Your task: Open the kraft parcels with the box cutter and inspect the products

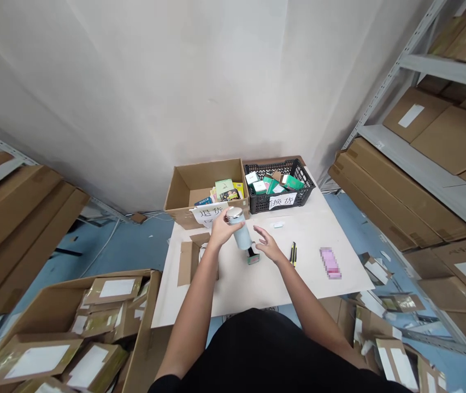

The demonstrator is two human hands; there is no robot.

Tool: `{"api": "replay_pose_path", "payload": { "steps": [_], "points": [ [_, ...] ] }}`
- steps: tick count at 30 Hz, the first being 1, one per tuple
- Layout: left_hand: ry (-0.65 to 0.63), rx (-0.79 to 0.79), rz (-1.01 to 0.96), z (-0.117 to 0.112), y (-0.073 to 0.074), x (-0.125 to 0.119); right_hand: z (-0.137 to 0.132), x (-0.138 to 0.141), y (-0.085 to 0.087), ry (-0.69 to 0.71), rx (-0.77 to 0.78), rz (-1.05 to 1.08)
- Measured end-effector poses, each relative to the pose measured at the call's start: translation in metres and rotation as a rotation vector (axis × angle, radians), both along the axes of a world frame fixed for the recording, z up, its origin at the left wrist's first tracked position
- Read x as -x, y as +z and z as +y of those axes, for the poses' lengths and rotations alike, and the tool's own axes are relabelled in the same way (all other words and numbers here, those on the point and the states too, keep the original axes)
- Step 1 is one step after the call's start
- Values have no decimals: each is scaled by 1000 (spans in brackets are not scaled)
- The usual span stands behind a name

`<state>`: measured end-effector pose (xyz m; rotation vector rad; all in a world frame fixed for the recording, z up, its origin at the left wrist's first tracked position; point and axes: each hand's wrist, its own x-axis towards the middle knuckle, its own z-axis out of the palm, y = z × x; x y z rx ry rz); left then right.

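Note:
My left hand point(221, 228) is closed round a pale blue-grey bottle with a silver cap point(240, 229), held tilted above the white table point(318, 262). My right hand point(269, 244) hovers just right of the bottle, fingers spread and empty. Under the bottle's lower end a small dark stamp-like object point(253, 256) sits on the table. An opened flat cardboard package point(189, 256) lies beneath my left forearm.
At the table's far edge stand a cardboard box point(183, 188) with small products and a black plastic basket point(304, 185) of green and white boxes, both paper-labelled. A utility knife point(293, 253) and a pink item point(330, 263) lie at right. Parcel-filled cartons and shelves flank the table.

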<state>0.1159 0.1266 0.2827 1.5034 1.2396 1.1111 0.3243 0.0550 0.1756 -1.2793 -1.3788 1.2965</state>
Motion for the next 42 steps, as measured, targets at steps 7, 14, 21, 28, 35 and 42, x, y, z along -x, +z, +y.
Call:
{"api": "replay_pose_path", "payload": {
  "steps": [7, 14, 21, 28, 35, 42],
  "points": [
    [82, 123, -13, -7, -67, -4, -7, 29, -76, -175, 286, -633],
    [44, 165, -156, -25, -118, -18, -6, 32, -102, -244, 217, -542],
    [-33, 143, -43, -34, -125, -17, -5, 22, -114, -349, 284, -459],
    [-141, 83, 428, -40, -118, -10, -8, 24, -115, -287, 292, -432],
    [-235, 151, 658, -54, -174, -12, -13, 36, -125, -335, 275, -396],
    [-200, 176, 521, -56, -217, 1, -14, 37, -134, -380, 183, -360]
  ]
}}
